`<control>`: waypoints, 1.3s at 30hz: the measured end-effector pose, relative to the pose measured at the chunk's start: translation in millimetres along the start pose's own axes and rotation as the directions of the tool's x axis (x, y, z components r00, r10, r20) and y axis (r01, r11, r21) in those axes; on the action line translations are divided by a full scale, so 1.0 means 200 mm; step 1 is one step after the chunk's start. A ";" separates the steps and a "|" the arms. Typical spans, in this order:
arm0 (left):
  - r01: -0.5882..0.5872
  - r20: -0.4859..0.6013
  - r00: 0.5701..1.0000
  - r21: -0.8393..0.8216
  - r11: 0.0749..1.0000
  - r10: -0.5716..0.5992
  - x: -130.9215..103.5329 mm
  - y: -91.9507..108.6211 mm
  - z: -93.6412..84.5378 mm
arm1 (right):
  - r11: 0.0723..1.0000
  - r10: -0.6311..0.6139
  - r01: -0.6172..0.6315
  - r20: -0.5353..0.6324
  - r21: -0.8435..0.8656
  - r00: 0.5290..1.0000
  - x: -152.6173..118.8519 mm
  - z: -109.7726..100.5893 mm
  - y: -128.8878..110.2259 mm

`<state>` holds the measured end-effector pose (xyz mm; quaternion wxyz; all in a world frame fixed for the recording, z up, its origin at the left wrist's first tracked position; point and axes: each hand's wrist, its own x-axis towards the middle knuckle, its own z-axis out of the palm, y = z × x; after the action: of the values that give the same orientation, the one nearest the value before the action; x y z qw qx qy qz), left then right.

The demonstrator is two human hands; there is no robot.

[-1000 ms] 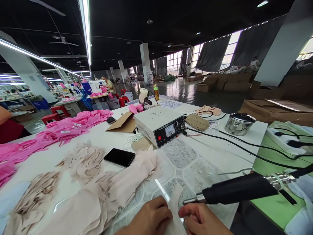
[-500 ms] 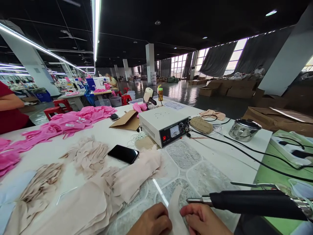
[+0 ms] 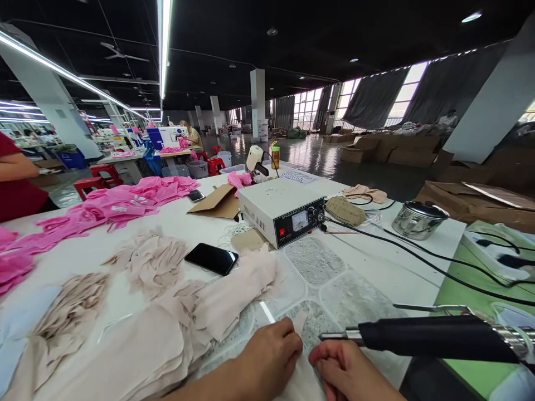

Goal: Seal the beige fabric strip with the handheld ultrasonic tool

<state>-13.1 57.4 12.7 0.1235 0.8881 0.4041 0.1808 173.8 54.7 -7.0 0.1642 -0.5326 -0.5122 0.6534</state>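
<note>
1. Left hand [image 3: 271, 356] fingers curled, pinching a pale fabric strip [image 3: 298, 326] on the counter [image 3: 376, 267].
2. Right hand [image 3: 345, 367] fingers closed on the same strip, just under the black tool [image 3: 418, 337].

The white control box [image 3: 281, 213] has a line of small print above its dial, too small to read. A printed sheet [image 3: 297, 177] behind it is likewise unreadable.

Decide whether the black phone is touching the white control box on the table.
Apart. The head view shows the black phone lying nearer the camera than the white control box, with bare table and a tan scrap between them.
</note>
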 end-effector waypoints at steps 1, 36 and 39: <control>-0.002 -0.005 1.000 0.013 1.000 0.002 0.00 -0.01 0.01 | 1.000 0.006 -0.006 -0.001 -0.001 1.000 0.00 0.00 -0.01; -0.313 -0.248 0.931 -0.166 0.935 0.268 -0.05 -0.08 0.00 | 0.983 0.092 -0.106 0.097 0.149 0.991 -0.03 0.05 -0.24; -0.307 -0.253 0.932 -0.173 0.936 0.259 -0.05 -0.08 0.01 | 0.985 0.091 -0.104 0.095 0.136 0.991 -0.02 0.05 -0.23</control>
<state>-29.9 60.1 3.4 0.1422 0.8928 0.2611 0.3385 152.4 65.9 33.9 0.1466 -0.5148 -0.4449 0.7181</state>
